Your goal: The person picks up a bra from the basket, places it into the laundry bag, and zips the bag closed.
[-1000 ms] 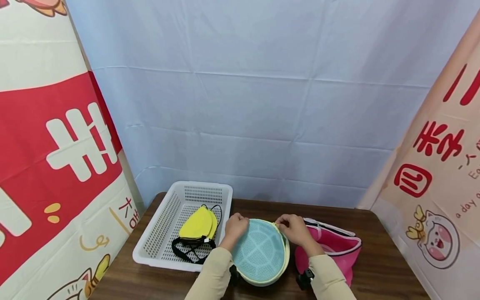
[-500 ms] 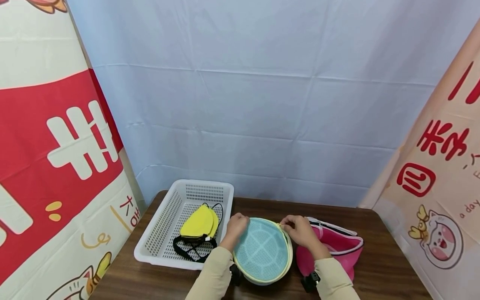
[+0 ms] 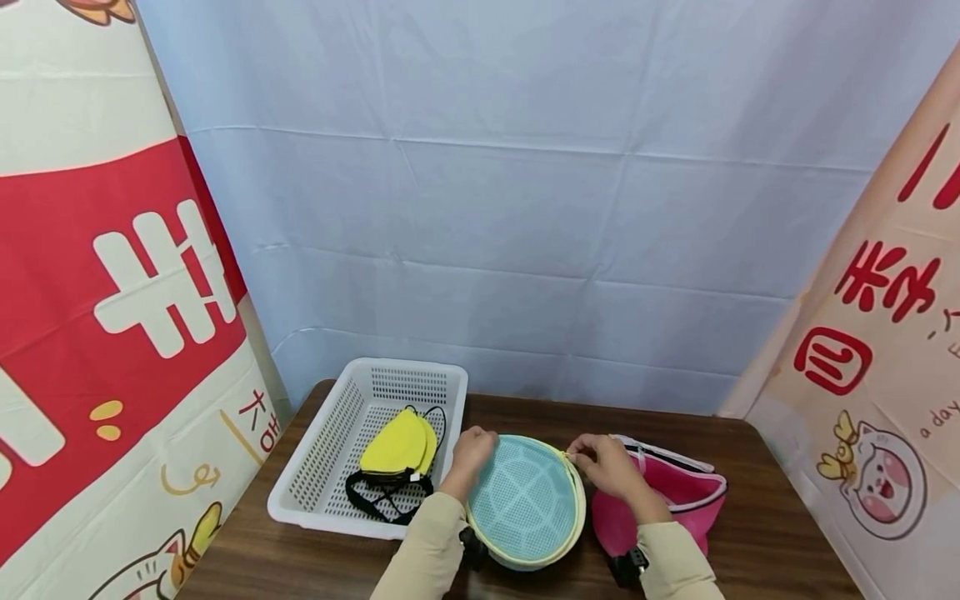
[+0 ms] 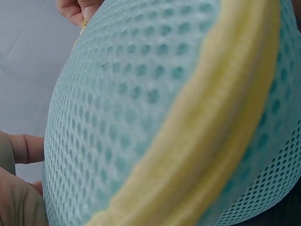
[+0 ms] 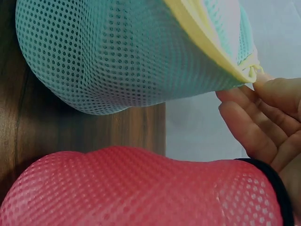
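A round light-blue mesh laundry bag (image 3: 525, 500) with a yellow zipper rim stands on the table between my hands. My left hand (image 3: 471, 457) grips its upper left edge, and its thumb and fingers (image 4: 28, 149) show beside the mesh in the left wrist view. At the upper right of the rim, my right hand (image 3: 603, 467) pinches the yellow zipper pull (image 5: 256, 70) between thumb and forefinger. The right wrist view shows a gap along the zipper near the pull. A pink mesh bag (image 5: 136, 188) with dark trim sits beneath my right forearm, its mouth gaping.
A white perforated plastic basket (image 3: 307, 492) stands at the left of the brown table (image 3: 780, 533). Inside lie a yellow cup-shaped item (image 3: 393, 446) and black straps (image 3: 367, 504). A pale blue curtain (image 3: 487, 250) hangs behind, with printed cloths on both sides.
My right hand has moved a little right and down along the rim with the zipper pull. My left hand keeps its hold on the laundry bag.
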`<state>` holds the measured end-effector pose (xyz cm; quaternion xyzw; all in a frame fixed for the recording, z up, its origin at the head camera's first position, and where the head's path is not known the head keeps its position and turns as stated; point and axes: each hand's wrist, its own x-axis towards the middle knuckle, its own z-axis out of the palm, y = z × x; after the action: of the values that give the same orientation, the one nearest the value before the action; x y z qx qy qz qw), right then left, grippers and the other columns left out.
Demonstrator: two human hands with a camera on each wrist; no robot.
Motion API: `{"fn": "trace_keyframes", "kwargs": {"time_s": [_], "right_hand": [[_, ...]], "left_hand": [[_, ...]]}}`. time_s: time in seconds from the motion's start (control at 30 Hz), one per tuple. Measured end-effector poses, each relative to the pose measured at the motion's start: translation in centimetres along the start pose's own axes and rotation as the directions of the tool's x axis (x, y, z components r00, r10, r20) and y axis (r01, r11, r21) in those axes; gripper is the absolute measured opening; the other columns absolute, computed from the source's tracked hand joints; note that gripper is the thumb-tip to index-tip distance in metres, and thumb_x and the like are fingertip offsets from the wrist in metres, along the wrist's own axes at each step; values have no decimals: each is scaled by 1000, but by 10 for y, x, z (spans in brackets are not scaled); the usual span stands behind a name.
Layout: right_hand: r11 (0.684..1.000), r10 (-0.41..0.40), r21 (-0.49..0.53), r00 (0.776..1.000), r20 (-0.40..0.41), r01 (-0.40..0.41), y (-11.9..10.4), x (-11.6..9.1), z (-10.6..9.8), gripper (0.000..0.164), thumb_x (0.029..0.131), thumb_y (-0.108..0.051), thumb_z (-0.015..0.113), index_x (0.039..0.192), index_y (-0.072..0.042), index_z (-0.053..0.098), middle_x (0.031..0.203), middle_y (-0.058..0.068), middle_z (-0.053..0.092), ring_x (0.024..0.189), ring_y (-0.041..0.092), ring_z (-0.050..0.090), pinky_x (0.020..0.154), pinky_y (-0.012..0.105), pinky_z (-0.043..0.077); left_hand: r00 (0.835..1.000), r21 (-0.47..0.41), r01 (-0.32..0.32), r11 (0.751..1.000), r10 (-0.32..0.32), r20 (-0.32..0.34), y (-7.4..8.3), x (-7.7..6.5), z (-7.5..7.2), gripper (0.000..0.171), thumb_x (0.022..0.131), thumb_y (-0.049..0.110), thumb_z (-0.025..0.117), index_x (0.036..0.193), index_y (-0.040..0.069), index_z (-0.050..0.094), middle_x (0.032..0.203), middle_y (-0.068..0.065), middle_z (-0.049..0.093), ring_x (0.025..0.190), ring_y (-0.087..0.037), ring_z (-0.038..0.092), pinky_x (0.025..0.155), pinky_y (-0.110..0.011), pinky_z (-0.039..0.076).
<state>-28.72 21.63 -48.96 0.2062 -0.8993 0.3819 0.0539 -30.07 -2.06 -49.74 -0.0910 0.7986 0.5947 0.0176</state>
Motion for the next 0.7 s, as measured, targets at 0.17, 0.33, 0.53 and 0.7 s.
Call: {"fn": "trace_keyframes", "kwargs": {"time_s": [0.17,0.33,0.53,0.7], "right_hand": [[992,-71,-102,997,-19,69,-2,-1,-3,10,84,0,64,82,-10,66,72,-6,57,56,4,47,52,24,43],[973,-130,-199,991,-38,120,-6,-2,-6,14,82,2,64,80,-12,64,70,-9,55,58,5,44,54,25,40],[957,-151,-261,986,-64,130,-7,-7,-4,15,80,3,66,79,-11,63,72,-7,57,61,6,46,55,26,41],[960,-118,-264,990,-75,94,-9,-9,-5,14,81,3,66,79,-11,63,73,-5,59,63,8,49,57,27,43]], "left_hand": [[1000,-10,5,1000,-6,-16,-1,-1,3,20,85,14,54,68,9,45,67,-7,42,63,-21,39,59,-35,35],[1000,-41,9,999,-9,1,2,-1,1,25,85,14,53,66,11,38,63,-4,33,60,-20,31,58,-34,31],[998,-78,59,995,-58,14,0,-1,-2,29,86,13,50,68,14,27,64,-3,23,60,-19,22,58,-36,25],[998,-110,68,992,-68,7,-1,-1,0,19,86,13,51,88,-5,52,89,-18,51,83,-31,48,74,-43,40]]}}
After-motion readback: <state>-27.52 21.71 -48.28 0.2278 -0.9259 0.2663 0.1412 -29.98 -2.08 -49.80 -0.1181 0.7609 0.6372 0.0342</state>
